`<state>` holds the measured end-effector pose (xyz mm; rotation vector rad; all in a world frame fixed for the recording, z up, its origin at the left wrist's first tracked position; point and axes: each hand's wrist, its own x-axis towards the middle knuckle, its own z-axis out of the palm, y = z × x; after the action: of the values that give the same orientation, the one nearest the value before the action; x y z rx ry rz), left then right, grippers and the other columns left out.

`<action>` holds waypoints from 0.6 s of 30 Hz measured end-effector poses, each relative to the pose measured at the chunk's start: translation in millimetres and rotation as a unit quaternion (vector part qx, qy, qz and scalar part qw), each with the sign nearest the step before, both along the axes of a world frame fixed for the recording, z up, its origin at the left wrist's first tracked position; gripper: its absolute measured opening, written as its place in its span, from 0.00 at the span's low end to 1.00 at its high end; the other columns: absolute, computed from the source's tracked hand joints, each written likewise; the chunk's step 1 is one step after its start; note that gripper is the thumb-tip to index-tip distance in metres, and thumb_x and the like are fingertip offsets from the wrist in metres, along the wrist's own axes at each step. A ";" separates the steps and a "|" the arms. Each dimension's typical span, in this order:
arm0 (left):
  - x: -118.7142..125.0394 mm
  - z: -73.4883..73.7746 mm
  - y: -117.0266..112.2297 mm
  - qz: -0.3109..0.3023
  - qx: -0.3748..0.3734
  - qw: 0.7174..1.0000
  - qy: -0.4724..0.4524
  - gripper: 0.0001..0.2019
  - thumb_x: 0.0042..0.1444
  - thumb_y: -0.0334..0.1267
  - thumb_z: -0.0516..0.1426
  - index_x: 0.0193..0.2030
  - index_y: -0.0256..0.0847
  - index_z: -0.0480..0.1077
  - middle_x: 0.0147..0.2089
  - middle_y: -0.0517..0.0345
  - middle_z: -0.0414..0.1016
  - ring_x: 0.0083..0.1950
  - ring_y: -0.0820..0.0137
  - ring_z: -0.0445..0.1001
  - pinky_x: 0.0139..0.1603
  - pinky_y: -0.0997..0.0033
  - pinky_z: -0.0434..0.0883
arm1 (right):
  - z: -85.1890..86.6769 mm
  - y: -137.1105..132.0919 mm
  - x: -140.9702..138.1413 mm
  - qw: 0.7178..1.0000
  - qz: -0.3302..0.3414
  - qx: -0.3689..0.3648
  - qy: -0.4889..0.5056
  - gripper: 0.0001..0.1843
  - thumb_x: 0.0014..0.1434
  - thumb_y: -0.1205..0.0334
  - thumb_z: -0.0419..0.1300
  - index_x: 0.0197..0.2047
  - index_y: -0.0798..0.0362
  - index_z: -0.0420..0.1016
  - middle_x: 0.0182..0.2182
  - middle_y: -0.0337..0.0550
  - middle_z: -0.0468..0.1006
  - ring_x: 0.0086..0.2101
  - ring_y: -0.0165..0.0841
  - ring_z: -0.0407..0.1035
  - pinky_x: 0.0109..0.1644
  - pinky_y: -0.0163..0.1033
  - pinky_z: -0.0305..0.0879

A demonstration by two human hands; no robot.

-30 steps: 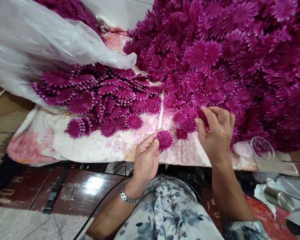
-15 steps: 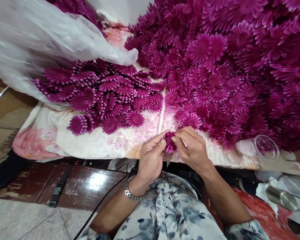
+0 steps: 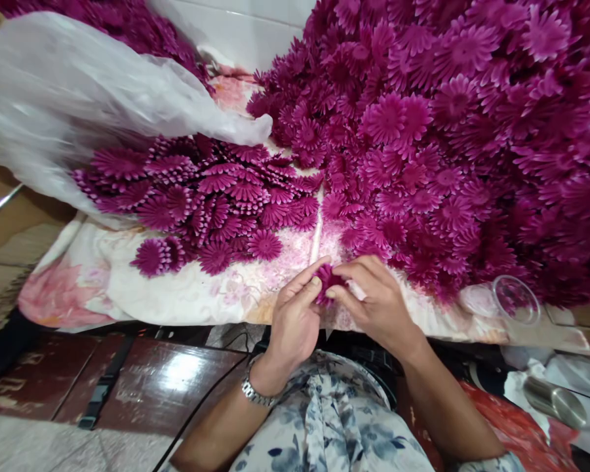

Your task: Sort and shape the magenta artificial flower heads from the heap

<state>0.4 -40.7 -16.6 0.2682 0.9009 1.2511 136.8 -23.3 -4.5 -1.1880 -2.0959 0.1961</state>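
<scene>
Between my two hands is a small purple artificial flower (image 3: 326, 286) with narrow petals; whether it is one layer or several cannot be made out. My left hand (image 3: 296, 314) pinches it between thumb and fingers from the left. On the other side, my right hand (image 3: 376, 298) has thumb and forefinger curved round its right edge, touching the petals. Just beyond the hands, stacked purple flower heads (image 3: 216, 210) lie at the left. A large heap of loose purple flower heads (image 3: 447, 164) rises at the right.
A floral cloth (image 3: 177, 295) covers the table. Over the left stacks droops a white plastic bag (image 3: 103, 85). Near the right front edge sits a clear plastic cup (image 3: 516, 300). A metal cylinder (image 3: 554, 401) lies lower right, beside red plastic (image 3: 501, 419).
My right thumb and forefinger have moved slightly apart around the flower's edge. The flower has turned a little in my left hand. The whole view has shifted slightly.
</scene>
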 end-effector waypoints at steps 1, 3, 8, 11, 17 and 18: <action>1.3 1.2 -1.0 -0.012 -0.002 1.000 -0.003 0.16 0.44 0.35 0.63 0.43 0.39 0.77 0.37 0.55 0.79 0.33 0.76 0.72 0.36 0.79 0.68 | -3.9 -2.3 -5.2 1.000 0.017 -0.024 0.005 0.05 0.59 0.62 0.58 0.36 0.54 0.71 0.29 0.42 0.72 0.33 0.33 0.64 0.37 0.39 0.64; 3.0 2.5 -3.2 -0.028 -0.003 1.000 -0.005 0.17 0.43 0.35 0.64 0.43 0.39 0.77 0.36 0.55 0.79 0.33 0.76 0.72 0.36 0.78 0.68 | -10.2 -3.3 -10.9 0.999 0.025 -0.029 0.006 0.05 0.60 0.64 0.56 0.33 0.53 0.69 0.27 0.42 0.71 0.31 0.32 0.63 0.35 0.38 0.63; 2.6 -0.8 -5.9 -0.025 0.020 0.999 0.004 0.17 0.42 0.36 0.65 0.42 0.39 0.78 0.37 0.55 0.79 0.37 0.73 0.72 0.41 0.75 0.67 | -14.7 -3.6 -14.5 0.999 0.041 0.000 0.034 0.07 0.61 0.68 0.53 0.31 0.53 0.67 0.25 0.40 0.70 0.28 0.31 0.63 0.33 0.37 0.62; -0.4 -3.5 -4.6 -0.005 0.016 1.000 0.010 0.16 0.43 0.35 0.64 0.42 0.39 0.77 0.36 0.56 0.79 0.37 0.74 0.72 0.41 0.76 0.68 | -13.6 -4.7 -12.7 0.998 0.023 0.010 0.056 0.05 0.60 0.70 0.52 0.34 0.53 0.68 0.26 0.41 0.72 0.29 0.31 0.65 0.33 0.37 0.64; -7.8 -4.9 -1.8 0.018 0.034 0.999 -0.003 0.16 0.46 0.35 0.63 0.44 0.40 0.76 0.35 0.54 0.79 0.35 0.72 0.74 0.40 0.72 0.70 | 2.0 17.9 25.9 0.966 -0.190 0.175 -0.034 0.08 0.58 0.68 0.56 0.41 0.54 0.73 0.31 0.45 0.73 0.34 0.35 0.67 0.39 0.42 0.64; -7.8 -4.9 -1.9 0.013 0.032 0.999 -0.003 0.16 0.47 0.35 0.63 0.45 0.40 0.76 0.36 0.54 0.79 0.36 0.72 0.75 0.40 0.72 0.70 | 5.0 20.7 30.0 0.960 -0.212 0.172 -0.065 0.10 0.58 0.66 0.57 0.44 0.54 0.73 0.36 0.48 0.73 0.38 0.38 0.67 0.43 0.45 0.63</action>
<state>-7.4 -42.7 -21.5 0.3036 0.8621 1.3061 166.9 -2.6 0.5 -1.4214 -1.8283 -0.4381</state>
